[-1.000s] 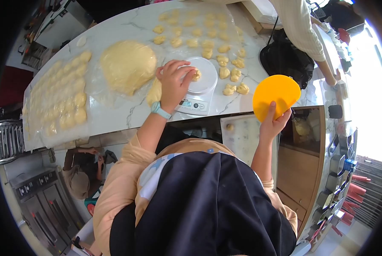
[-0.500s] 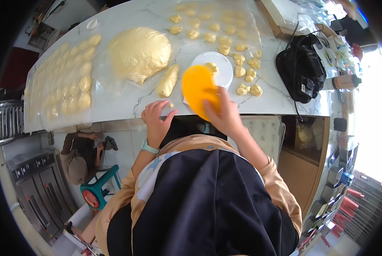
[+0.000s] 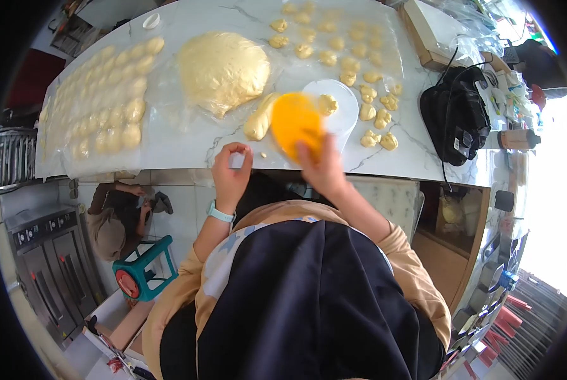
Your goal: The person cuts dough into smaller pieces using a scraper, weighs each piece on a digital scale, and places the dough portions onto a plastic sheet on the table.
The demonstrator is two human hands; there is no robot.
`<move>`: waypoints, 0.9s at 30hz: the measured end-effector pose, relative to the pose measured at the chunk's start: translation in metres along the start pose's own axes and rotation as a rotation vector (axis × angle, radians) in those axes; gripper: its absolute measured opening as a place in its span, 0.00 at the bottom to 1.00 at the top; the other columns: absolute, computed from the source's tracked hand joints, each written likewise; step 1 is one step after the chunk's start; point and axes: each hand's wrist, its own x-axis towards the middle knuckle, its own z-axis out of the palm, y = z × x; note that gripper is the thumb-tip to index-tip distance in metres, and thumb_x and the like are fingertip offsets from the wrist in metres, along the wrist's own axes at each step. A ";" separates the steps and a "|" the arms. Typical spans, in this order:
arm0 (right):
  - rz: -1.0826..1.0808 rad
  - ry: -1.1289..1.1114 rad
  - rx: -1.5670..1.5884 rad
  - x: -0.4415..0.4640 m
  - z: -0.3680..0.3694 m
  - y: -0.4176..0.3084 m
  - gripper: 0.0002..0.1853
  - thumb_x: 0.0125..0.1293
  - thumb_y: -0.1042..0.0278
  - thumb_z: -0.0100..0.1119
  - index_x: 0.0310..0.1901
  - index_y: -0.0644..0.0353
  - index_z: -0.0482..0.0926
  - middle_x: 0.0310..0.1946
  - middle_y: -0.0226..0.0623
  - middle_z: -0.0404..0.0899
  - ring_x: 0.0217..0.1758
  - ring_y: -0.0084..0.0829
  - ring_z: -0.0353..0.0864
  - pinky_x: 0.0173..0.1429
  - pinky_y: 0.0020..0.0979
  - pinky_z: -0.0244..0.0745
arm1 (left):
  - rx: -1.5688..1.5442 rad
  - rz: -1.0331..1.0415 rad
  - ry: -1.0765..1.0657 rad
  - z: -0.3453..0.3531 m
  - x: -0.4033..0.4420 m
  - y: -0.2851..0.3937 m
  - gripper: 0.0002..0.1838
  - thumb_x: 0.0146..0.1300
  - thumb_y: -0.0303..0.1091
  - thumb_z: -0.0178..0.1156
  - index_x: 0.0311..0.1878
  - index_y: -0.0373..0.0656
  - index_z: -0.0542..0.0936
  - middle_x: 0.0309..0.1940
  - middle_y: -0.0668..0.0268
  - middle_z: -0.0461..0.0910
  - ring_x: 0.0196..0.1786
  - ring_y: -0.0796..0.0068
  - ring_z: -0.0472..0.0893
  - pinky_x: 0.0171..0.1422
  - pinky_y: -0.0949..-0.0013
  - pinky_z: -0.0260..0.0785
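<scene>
My right hand grips a yellow dough scraper, blurred by motion, over the near left side of a white round kitchen scale. A small dough piece sits on the scale. Just left of the scraper lies a dough log, partly covered by it. My left hand is at the table edge, fingers curled with thumb and fingertips together; whatever they pinch, if anything, cannot be made out. A tiny dough scrap lies beside it.
A big dough mound lies under plastic, with rows of dough balls at left. Several dough pieces spread right of the scale. A black bag with a cable is farther right. A person is below left near a green stool.
My left hand has gone from spread fingers to a curled pinch. My right hand has shifted the scraper left relative to the scale, toward the dough log. The view has moved slightly.
</scene>
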 end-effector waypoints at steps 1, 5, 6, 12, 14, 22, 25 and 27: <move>0.001 0.146 0.003 0.002 -0.015 0.003 0.16 0.66 0.68 0.57 0.50 0.66 0.66 0.37 0.46 0.79 0.37 0.35 0.81 0.37 0.32 0.75 | 0.043 0.032 -0.014 0.001 0.010 0.009 0.06 0.59 0.30 0.64 0.37 0.39 0.80 0.34 0.62 0.81 0.36 0.68 0.80 0.43 0.69 0.70; 0.084 0.545 0.055 0.009 -0.068 0.003 0.18 0.67 0.65 0.57 0.52 0.65 0.64 0.45 0.40 0.74 0.47 0.26 0.74 0.50 0.28 0.71 | -0.067 0.139 -0.158 0.029 0.052 0.040 0.09 0.64 0.34 0.58 0.41 0.39 0.81 0.39 0.62 0.81 0.42 0.66 0.77 0.51 0.67 0.66; 0.096 0.585 0.076 0.008 -0.077 0.005 0.18 0.67 0.65 0.57 0.52 0.65 0.64 0.46 0.39 0.73 0.48 0.26 0.74 0.51 0.27 0.70 | -0.121 0.184 -0.204 0.040 0.061 0.044 0.10 0.65 0.36 0.57 0.42 0.40 0.81 0.42 0.62 0.81 0.46 0.65 0.76 0.54 0.66 0.65; 0.123 0.696 0.025 -0.012 -0.102 0.010 0.19 0.68 0.65 0.56 0.53 0.64 0.63 0.46 0.37 0.72 0.48 0.24 0.73 0.52 0.25 0.69 | 0.310 0.468 -0.412 0.098 0.079 0.062 0.17 0.67 0.41 0.50 0.53 0.48 0.80 0.62 0.62 0.68 0.60 0.57 0.64 0.66 0.54 0.49; 0.135 0.723 0.027 -0.019 -0.107 0.015 0.19 0.68 0.65 0.56 0.53 0.64 0.63 0.46 0.37 0.73 0.49 0.24 0.73 0.53 0.25 0.69 | 0.378 0.520 -0.253 0.099 0.076 0.052 0.17 0.67 0.40 0.50 0.53 0.47 0.79 0.61 0.61 0.68 0.58 0.56 0.65 0.65 0.54 0.50; 0.189 0.788 0.005 -0.031 -0.121 0.025 0.18 0.68 0.66 0.55 0.53 0.63 0.63 0.46 0.36 0.73 0.49 0.23 0.73 0.53 0.24 0.68 | 0.494 0.396 -0.130 0.015 0.019 0.020 0.07 0.57 0.35 0.64 0.39 0.49 0.82 0.35 0.71 0.77 0.43 0.69 0.73 0.51 0.62 0.54; 0.194 0.758 0.040 -0.024 -0.116 0.025 0.17 0.68 0.67 0.55 0.54 0.63 0.63 0.46 0.36 0.73 0.49 0.22 0.73 0.53 0.24 0.68 | 0.521 0.399 -0.207 0.000 0.008 0.006 0.06 0.55 0.36 0.66 0.36 0.51 0.82 0.33 0.74 0.76 0.41 0.71 0.74 0.50 0.63 0.54; 0.180 0.765 0.078 -0.017 -0.109 0.022 0.18 0.68 0.66 0.55 0.53 0.65 0.65 0.45 0.37 0.73 0.48 0.25 0.74 0.52 0.26 0.69 | 0.514 0.435 -0.207 -0.004 0.008 0.002 0.05 0.54 0.36 0.66 0.34 0.51 0.82 0.32 0.74 0.76 0.41 0.71 0.74 0.50 0.64 0.54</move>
